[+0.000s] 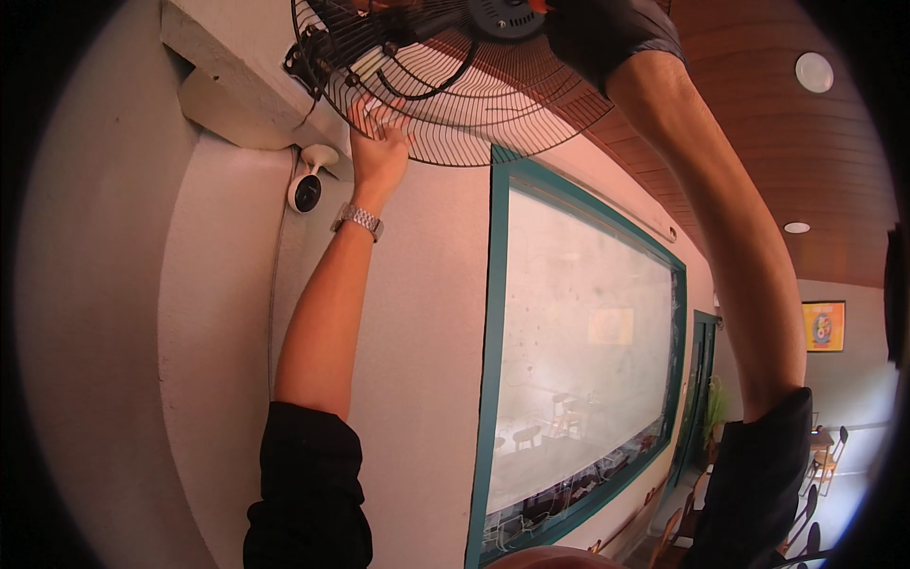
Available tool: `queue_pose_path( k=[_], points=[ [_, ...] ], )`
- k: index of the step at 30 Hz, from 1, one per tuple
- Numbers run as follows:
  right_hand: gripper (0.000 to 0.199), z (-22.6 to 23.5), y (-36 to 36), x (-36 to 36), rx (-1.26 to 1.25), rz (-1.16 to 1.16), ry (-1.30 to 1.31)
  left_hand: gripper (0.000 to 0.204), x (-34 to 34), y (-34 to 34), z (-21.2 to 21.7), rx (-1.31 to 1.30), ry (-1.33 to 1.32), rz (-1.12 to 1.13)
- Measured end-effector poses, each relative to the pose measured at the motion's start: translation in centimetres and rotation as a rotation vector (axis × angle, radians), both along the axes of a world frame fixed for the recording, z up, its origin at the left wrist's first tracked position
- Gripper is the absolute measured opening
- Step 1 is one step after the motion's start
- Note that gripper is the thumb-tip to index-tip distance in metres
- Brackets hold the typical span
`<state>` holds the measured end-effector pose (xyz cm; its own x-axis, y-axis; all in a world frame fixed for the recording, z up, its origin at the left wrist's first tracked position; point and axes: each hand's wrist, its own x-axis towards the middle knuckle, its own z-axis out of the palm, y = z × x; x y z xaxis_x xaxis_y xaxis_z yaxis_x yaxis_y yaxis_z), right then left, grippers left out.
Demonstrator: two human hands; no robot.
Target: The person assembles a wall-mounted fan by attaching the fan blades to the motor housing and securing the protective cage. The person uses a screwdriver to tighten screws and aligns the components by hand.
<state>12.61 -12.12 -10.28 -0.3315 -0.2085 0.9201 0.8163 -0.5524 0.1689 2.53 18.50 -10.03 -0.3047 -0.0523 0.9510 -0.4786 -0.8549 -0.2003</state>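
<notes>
A wall fan with a black wire guard (pixel 531 114) hangs at the top of the view, cut off by the upper edge. Its dark round motor housing (pixel 507 17) sits near the middle. My left hand (pixel 379 142) reaches up to the guard's lower left rim, its fingers spread and seen through the wires, touching or very close to them. A metal-banded watch (pixel 358 220) is on that wrist. Black material, a glove or cloth, covers my right hand (pixel 607 38) beside the motor housing at the guard's right side; its fingers are hidden.
A small white camera (pixel 306 190) is mounted on the wall below the fan bracket. A concrete beam (pixel 251 71) juts out at upper left. To the right is a large green-framed window (pixel 498 360). Chairs (pixel 829 455) stand far below, under a wooden ceiling (pixel 749 123).
</notes>
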Motion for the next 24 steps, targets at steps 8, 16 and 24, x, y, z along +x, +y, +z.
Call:
queue_pose_path(
  k=[8, 16, 24],
  points=[
    [0.029, 0.6, 0.7, 0.9, 0.064, 0.013, -0.046, 0.063, 0.1, -0.1, -0.1, -0.014, -0.02, 0.003],
    [0.028, 1.6, 0.0, 2.1, -0.031, 0.018, -0.014, 0.065, 0.2, 0.6, 0.4, 0.053, -0.042, 0.005],
    [0.051, 3.3, -2.1, 2.6, -0.327, 0.65, 0.359, 0.065, -0.2, 2.0, 1.2, 0.079, -0.045, 0.027]
  ],
)
